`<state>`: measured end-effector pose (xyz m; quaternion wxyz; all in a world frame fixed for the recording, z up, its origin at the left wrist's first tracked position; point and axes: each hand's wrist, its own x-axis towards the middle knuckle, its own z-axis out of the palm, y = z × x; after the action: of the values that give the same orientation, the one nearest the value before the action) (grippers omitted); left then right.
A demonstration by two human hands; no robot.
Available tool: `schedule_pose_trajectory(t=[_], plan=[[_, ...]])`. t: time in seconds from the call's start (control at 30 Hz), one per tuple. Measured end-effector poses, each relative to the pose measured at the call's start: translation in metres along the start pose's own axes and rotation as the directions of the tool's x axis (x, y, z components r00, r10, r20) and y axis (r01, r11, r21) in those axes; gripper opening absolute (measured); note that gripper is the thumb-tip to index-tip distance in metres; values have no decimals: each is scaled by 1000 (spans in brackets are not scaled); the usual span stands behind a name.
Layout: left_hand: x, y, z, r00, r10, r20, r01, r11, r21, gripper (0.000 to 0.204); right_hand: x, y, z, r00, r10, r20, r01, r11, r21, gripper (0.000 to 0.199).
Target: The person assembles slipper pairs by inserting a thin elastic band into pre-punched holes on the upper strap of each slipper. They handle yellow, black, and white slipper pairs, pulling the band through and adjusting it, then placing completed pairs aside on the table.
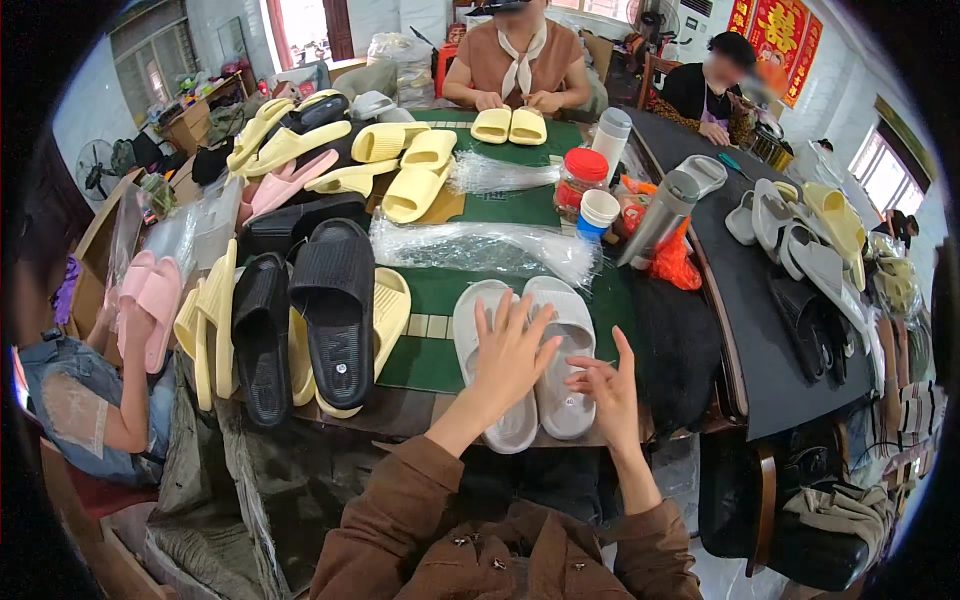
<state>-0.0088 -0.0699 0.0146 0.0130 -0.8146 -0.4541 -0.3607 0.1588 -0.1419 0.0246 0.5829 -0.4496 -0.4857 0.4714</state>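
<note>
Left hand (510,352) flat, fingers spread, resting on the pair of grey slippers (525,360), gripping nothing; right hand (608,385) hovers open just beside the pair's right slipper, thumb up, also holding nothing. Grey pair lies side by side on the green table mat (440,300), at the mat's near edge. Black slippers (335,305) sit left of the grey pair, clear plastic bags (480,248) just beyond it, a steel flask (655,218) further beyond and right

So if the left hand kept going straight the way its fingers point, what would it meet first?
The left hand already lies over the grey slippers; straight ahead, past their toes, the clear plastic bags probably come first, though depth is unclear.
</note>
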Motion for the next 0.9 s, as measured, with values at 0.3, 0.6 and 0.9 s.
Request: schedule_pose_trajectory(t=[0.3, 0.6, 0.9], plan=[[4, -1, 5, 998, 46, 45, -48, 998, 30, 45, -15, -72, -32, 995, 97, 0, -97, 995, -19, 34], [-14, 9, 2, 998, 53, -34, -52, 998, 20, 45, -1, -161, -28, 984, -149, 100, 161, 979, -123, 38], [-9, 17, 7, 993, 58, -100, -56, 998, 23, 42, 46, -222, 16, 913, -314, 261, 358, 924, -138, 15]])
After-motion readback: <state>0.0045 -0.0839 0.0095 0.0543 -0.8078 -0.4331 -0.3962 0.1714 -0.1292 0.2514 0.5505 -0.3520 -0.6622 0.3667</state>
